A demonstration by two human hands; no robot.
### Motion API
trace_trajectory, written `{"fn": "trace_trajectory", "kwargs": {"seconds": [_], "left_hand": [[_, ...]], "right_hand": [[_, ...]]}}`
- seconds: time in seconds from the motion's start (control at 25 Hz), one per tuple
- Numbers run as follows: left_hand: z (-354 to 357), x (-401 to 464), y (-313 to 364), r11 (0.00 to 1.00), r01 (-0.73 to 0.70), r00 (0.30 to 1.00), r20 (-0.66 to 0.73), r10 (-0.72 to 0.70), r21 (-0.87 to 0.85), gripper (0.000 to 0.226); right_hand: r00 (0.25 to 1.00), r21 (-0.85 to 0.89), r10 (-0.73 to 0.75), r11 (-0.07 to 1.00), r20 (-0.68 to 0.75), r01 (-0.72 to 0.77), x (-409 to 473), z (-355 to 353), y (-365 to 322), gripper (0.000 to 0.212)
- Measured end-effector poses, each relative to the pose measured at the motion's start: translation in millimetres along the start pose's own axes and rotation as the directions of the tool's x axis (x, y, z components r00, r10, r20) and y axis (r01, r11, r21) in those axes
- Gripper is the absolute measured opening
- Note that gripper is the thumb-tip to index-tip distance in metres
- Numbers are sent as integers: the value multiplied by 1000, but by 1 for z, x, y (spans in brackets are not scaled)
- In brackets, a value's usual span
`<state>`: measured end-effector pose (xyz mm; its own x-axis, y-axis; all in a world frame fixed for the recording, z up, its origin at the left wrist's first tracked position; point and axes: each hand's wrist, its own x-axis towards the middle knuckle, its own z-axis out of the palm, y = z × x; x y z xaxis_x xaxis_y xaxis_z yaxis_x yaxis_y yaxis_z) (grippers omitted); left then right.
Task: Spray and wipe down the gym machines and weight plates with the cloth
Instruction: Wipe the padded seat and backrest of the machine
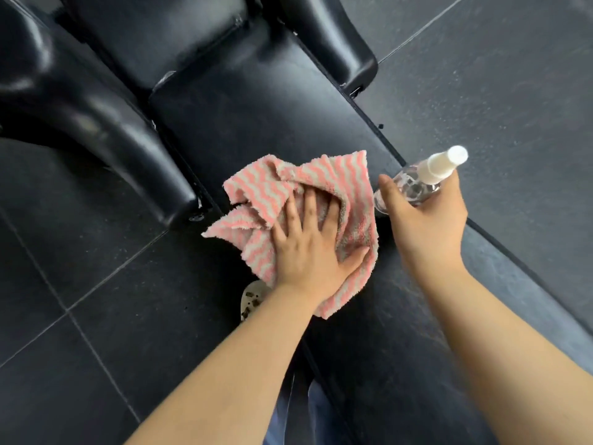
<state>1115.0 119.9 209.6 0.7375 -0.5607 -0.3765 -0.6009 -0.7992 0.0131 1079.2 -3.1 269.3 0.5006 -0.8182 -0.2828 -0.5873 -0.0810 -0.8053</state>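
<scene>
The left hand point(313, 252) lies flat, fingers spread, on the cloth point(298, 200), pressing it onto the near-centre of the desk point(288, 101), i.e. the black padded bench of the machine; a flat palm spreads pressure for wiping, so the left grip is wide and clamps nothing. The cloth is pink/white striped and bunched, and its left edge overhangs the pad. The right hand point(423, 216) curls round the spray bottle point(417, 184), a clear body w/ white nozzle pointing far-right. It is held just right of the cloth, clear of the wipe path, prob. ready for a respray. The desk surface is dark vinyl w/ stitched seams, flanked by two glossy side pads point(106, 130). The floor point(497, 75) is dark grey tile w/ thin grout lines. A light shoe point(252, 298) shows near the left wrist.
</scene>
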Motion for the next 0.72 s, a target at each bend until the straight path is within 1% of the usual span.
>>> {"fn": "trace_trajectory", "kwargs": {"seconds": [0.04,0.12,0.2,0.28,0.36,0.4,0.44,0.48,0.56,0.64,0.68,0.72], "left_hand": [[-10,23,-4,1000,-13,1000,25,13,6,89],[-31,73,-11,998,-53,999,8,53,22,89],[-49,119,-19,991,-127,992,-2,127,33,89],[-61,155,-30,971,-232,973,29,231,59,90],[-75,185,-29,924,-366,931,43,363,112,91],[-82,193,-26,898,-421,907,42,419,129,85],[-89,200,-20,874,-464,885,39,463,144,75],[-95,204,-12,861,-482,875,46,481,160,67],[-103,205,6,849,-485,874,128,468,208,61],[-104,198,25,862,-453,879,275,389,227,60],[-105,196,36,882,-427,875,336,348,200,57],[-105,196,46,891,-418,855,409,319,180,54]], "right_hand": [[1000,5,5,1000,-27,-4,6,-1,-2,32],[997,19,16,1000,-73,-14,20,-4,-5,31],[992,24,16,1000,-121,-14,33,-8,-8,31],[985,24,30,999,-172,-27,43,-13,-7,30],[971,15,63,998,-231,-61,54,-22,-5,30],[966,8,76,997,-248,-77,57,-26,-3,31],[960,4,89,996,-266,-91,59,-30,-1,31],[951,7,105,994,-289,-108,62,-35,2,31],[936,26,140,990,-323,-139,63,-45,8,31],[924,36,164,986,-345,-161,61,-55,14,32],[917,44,173,985,-359,-169,59,-61,18,31],[911,52,181,983,-370,-175,56,-66,22,31]]}}
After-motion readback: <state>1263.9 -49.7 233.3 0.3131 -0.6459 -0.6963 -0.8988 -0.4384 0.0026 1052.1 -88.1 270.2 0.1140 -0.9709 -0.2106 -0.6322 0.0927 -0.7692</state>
